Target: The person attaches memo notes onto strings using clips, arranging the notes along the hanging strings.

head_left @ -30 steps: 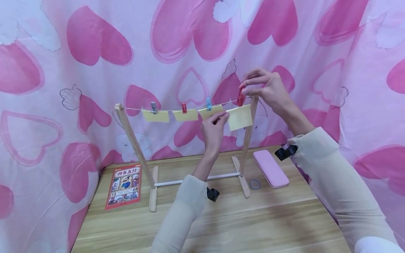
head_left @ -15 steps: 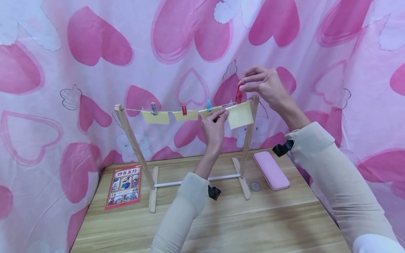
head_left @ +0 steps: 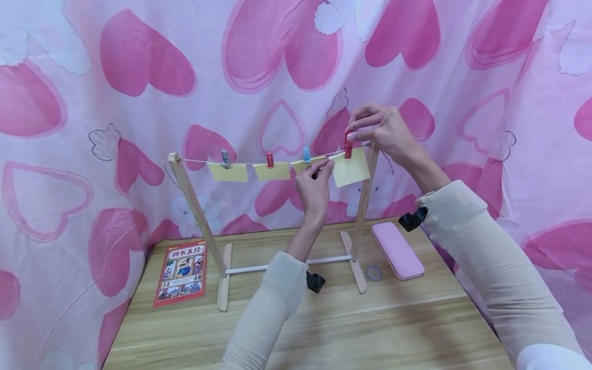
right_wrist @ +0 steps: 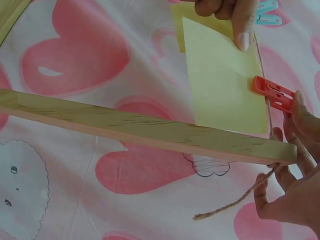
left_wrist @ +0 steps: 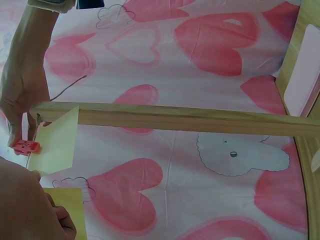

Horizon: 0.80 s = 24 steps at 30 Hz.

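At the right end of the string (head_left: 185, 160), my right hand (head_left: 386, 131) pinches a red clothespin (head_left: 348, 146). In the right wrist view the tip of that clothespin (right_wrist: 270, 91) overlaps the top edge of a yellow paper note (right_wrist: 225, 85) at the string. My left hand (head_left: 314, 190) pinches the same note (head_left: 351, 169) by its upper left corner. Three more yellow notes hang to the left, under a grey clothespin (head_left: 225, 159), another red clothespin (head_left: 270, 160) and a blue clothespin (head_left: 307, 154). My left hand partly hides the note under the blue one.
The string runs between two wooden posts (head_left: 199, 216) joined low down by a white rod (head_left: 247, 268). On the wooden table (head_left: 370, 329) lie a red picture book (head_left: 181, 272), a pink case (head_left: 398, 251) and a tape roll (head_left: 373, 273). A heart-patterned curtain (head_left: 152, 123) hangs behind.
My right hand has moved slightly left and lowered the red clothespin onto the note's top edge. The note has risen a little toward the string, with my left hand still on its corner.
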### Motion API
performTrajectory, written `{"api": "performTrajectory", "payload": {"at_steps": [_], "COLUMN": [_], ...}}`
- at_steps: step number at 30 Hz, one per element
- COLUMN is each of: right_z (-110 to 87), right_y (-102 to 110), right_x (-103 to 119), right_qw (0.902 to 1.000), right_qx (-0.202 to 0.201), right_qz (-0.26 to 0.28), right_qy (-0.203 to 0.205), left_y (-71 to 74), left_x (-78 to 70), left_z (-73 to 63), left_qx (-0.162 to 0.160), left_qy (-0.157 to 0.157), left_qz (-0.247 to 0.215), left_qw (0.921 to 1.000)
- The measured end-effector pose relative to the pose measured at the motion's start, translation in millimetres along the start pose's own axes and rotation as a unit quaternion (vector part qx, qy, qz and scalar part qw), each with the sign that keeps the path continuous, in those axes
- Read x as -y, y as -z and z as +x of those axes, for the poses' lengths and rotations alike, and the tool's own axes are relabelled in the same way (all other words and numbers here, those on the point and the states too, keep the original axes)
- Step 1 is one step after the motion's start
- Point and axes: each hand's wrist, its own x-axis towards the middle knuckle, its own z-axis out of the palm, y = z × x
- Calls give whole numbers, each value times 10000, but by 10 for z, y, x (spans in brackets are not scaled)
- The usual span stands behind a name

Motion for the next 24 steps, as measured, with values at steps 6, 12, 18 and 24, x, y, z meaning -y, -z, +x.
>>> {"api": "performTrajectory", "payload": {"at_steps": [6,12,18,24], "right_z": [-19,-49,-90,-143], "right_y": [-4,19,19,24], "right_x": [3,31,39,17], "right_qw": [9995,9974,9944,9927], "right_qx": [223,448,627,732], "right_qz": [-211,-511,-741,-910], "right_qy": [12,-220,-408,-299], "left_y": [6,17,34,49], "left_x": [-1,23,47,62], "left_z": [-2,-24,-50,-83], "left_qx": [-8,56,169,378], "left_qy": [-98,-96,-26,44], "left_qz": [23,25,-40,12], "left_qw": [9999,9999,9998,9993]}}
